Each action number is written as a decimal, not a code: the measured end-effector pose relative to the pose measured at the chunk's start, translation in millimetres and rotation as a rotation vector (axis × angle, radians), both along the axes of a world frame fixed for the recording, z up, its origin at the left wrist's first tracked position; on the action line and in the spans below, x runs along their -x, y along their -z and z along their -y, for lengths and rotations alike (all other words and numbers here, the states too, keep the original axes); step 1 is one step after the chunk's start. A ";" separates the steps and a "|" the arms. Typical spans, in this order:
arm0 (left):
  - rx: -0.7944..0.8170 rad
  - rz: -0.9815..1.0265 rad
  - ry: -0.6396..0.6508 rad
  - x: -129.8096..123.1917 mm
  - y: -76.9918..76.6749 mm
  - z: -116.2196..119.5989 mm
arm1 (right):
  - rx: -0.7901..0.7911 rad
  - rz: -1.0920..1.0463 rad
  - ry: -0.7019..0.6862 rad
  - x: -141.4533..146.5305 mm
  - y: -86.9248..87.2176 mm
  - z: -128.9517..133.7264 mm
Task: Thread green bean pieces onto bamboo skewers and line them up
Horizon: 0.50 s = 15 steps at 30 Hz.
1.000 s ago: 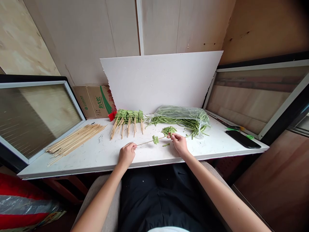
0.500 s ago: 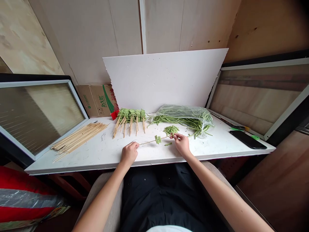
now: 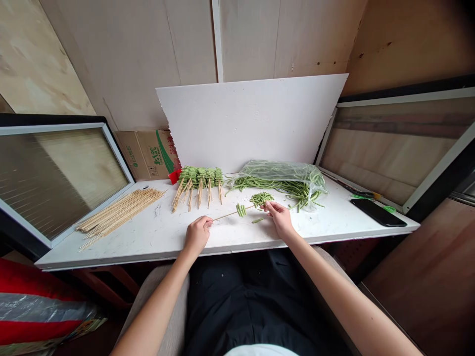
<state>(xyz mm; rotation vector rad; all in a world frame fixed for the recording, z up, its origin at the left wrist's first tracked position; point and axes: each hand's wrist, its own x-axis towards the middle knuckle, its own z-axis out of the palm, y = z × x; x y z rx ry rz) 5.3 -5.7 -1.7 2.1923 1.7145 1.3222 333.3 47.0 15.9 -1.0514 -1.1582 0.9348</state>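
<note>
Wooden skewer [image 3: 225,216] is pinched by the left grip [image 3: 197,233]; the right grip [image 3: 279,218], its hold indiscernible, could be pricked through slippage.

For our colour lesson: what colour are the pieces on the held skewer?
The pieces are green; head view.

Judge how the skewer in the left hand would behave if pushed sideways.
The skewer runs straight, so it is probably fairly stiff. It looks thin, so likely light and perhaps breakable. The bean pieces have bare skewer on either side, so they might slide.
</note>
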 end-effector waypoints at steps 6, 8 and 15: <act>0.010 0.001 0.019 1.2 2.5 -1.2 | 0.015 -0.031 0.009 -2.3 3.4 -3.3; 0.020 0.015 0.035 1.3 3.2 -1.4 | 0.023 -0.048 0.027 -4.1 6.1 -6.1; 0.017 0.049 0.033 1.4 2.4 -1.6 | 0.015 0.004 0.013 -5.5 12.5 -11.6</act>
